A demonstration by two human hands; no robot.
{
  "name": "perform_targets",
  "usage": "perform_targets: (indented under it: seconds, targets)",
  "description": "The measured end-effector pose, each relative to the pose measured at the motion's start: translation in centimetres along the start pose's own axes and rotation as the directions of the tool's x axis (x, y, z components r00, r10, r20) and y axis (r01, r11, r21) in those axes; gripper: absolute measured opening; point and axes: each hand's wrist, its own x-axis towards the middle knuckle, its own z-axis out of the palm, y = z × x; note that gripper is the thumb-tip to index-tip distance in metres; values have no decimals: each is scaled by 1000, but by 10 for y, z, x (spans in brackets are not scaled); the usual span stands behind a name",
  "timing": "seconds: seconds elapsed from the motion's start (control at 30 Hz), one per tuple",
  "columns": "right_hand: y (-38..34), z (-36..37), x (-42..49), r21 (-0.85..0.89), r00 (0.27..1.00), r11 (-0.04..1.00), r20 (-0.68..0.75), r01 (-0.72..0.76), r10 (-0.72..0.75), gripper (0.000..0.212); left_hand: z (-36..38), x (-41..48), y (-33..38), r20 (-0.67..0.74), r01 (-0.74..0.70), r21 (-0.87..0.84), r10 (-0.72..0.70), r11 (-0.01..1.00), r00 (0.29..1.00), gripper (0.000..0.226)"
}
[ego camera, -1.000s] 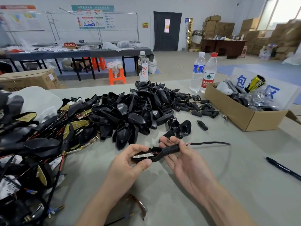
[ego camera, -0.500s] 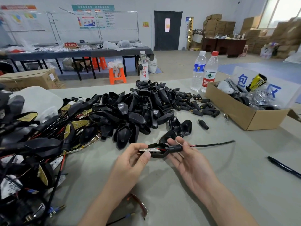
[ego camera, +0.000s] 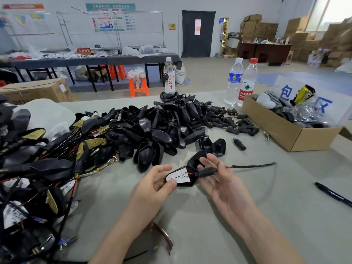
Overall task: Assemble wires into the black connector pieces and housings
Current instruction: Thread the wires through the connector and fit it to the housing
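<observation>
1. Head view, position: the black teardrop-shaped plastic housing (ego camera: 187, 182), with a white LED circuit board (ego camera: 178, 177) seated in its open face, is held above the grey table (ego camera: 285, 216), just in front of the pile of loose black housings (ego camera: 152, 130).
2. Head view, hands: the left hand (ego camera: 152, 185) pinches the housing's pointed end, thumb on the near edge and fingers behind. The right hand (ego camera: 222, 181) lies palm up and mostly open. Its fingers cradle the black cylindrical connector piece (ego camera: 206, 171) and the thumb appears to pin it.
3. Handling: the assembly looks light and rigid, with smooth and probably slippery plastic. The board and its red lead look fragile, so the housing's rim and the connector's body are the better places to grip. The thin black-sleeved wire (ego camera: 251, 165) is limp and trails to the right, so pulling on it could strain the joint.
4. Counts: there is one assembly in hand and one wire. Two separate housings (ego camera: 219, 146) and one lone connector (ego camera: 239, 144) lie nearby. Also present are three clear water bottles (ego camera: 247, 82), one cardboard box (ego camera: 282, 130) and one black pen (ego camera: 333, 195). The piled housings and connectors are too many to count.
</observation>
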Motion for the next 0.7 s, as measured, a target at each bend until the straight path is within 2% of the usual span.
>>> perform_targets:
  seconds: [0.1,0.3,0.5,0.7]
  targets:
    - [1,-1,2,-55,998,998,-55,38,-41,31,-2,0,2,-13,2,14,-1,1000,1000,28]
    - [1,-1,0,-92,997,994,-45,59,-63,27,-8,-2,6,-19,15,-39,-16,999,1000,23]
    - [7,1,-2,-89,998,994,-15,65,-67,25,-9,-2,5,50,34,-104,-29,994,998,25]
    - [6,1,-2,-89,996,993,-17,82,-84,25,-5,-2,4,115,75,-256,-47,964,992,23]
